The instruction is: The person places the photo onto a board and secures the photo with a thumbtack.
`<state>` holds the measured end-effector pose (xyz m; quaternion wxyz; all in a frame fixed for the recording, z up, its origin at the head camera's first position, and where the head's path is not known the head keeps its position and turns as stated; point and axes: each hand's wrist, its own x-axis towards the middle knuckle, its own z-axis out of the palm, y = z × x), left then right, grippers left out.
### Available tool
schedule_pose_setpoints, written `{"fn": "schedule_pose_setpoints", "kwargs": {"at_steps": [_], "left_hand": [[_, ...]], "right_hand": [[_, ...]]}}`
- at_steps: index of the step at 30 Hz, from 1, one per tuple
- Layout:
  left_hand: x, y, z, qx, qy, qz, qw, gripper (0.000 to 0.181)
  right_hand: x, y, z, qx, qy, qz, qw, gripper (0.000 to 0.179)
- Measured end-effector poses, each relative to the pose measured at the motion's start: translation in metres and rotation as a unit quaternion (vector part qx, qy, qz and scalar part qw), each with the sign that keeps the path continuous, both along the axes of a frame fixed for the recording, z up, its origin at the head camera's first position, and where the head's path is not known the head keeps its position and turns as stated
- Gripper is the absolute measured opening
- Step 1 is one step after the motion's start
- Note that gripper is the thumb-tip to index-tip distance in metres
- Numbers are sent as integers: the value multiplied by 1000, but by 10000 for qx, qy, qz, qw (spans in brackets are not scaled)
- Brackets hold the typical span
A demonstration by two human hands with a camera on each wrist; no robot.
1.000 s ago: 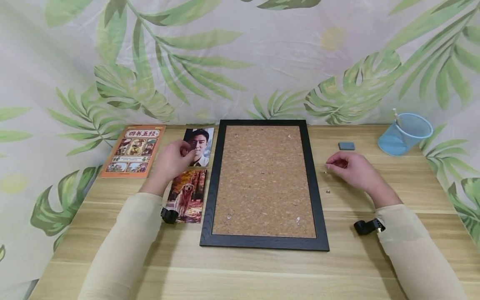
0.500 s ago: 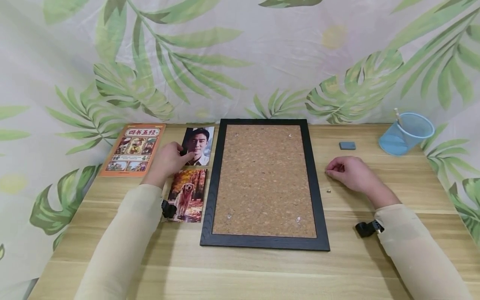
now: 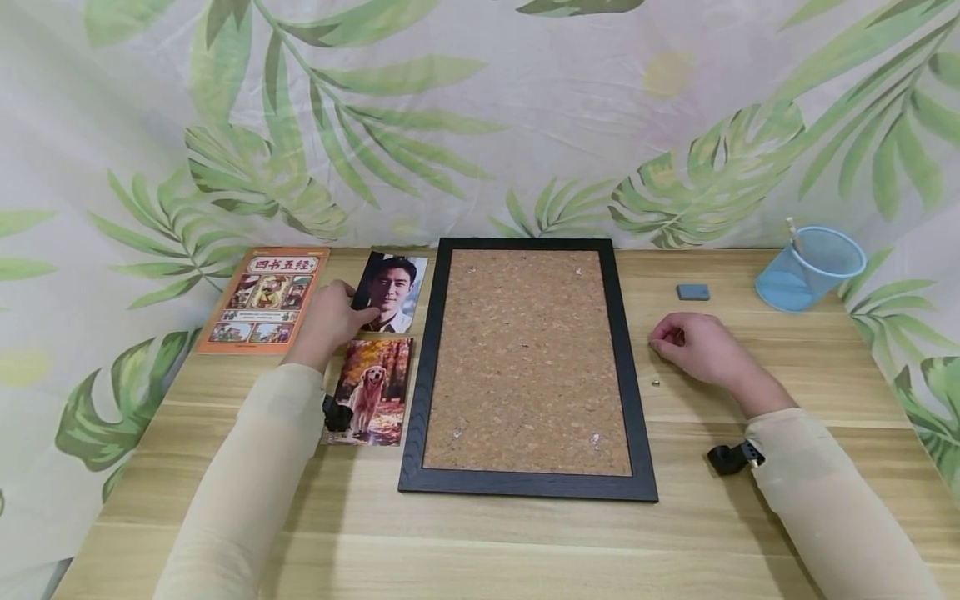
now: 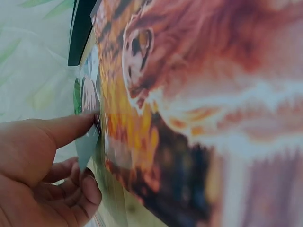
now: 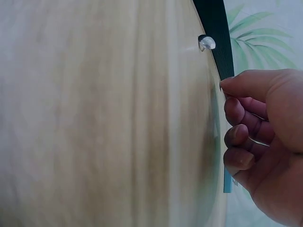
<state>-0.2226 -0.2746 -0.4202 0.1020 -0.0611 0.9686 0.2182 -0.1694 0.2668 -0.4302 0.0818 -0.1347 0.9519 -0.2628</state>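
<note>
My left hand [image 3: 327, 318] pinches the near left corner of a portrait photo [image 3: 393, 292] between thumb and fingers. In the left wrist view that corner is tilted up between the fingertips. Just nearer lies a photo of a golden dog [image 3: 371, 392], partly under my left wrist. To the right of the corkboard [image 3: 528, 367], my right hand [image 3: 697, 346] pinches a thumbtack at the thumb and fingertip, mostly hidden by them. A second silvery thumbtack [image 5: 207, 43] lies on the table close by, near the board's black frame.
A comic-style book [image 3: 266, 300] lies at the far left. On the right are a blue-grey eraser [image 3: 693, 292] and a tilted-looking blue mesh cup [image 3: 810, 267] holding a stick. A leaf-patterned cloth [image 3: 555, 117] hangs behind the wooden table [image 3: 525, 550].
The portrait photo's left side has lifted and turned slightly under my left hand. My right fingers have closed on the farther thumbtack, which was visible on the table before.
</note>
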Motion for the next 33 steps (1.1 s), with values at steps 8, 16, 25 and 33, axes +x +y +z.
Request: {"fn": "schedule_pose_setpoints", "kwargs": {"at_steps": [8,16,25,33], "left_hand": [[7,-7,-1,697,322,275,9967,44],[8,-19,-2,1719,456,376,9833,47],[16,-21,3,3071,454,592,9488,56],[28,-4,15,3255,472,332,9438,55]], "right_hand": [[0,-1,0,-50,71,-10,10000,14],[1,-3,2,-174,251,-206,9993,14],[6,-3,6,-346,502,-424,9972,12],[6,-2,6,-607,765,-419,9943,8]]}}
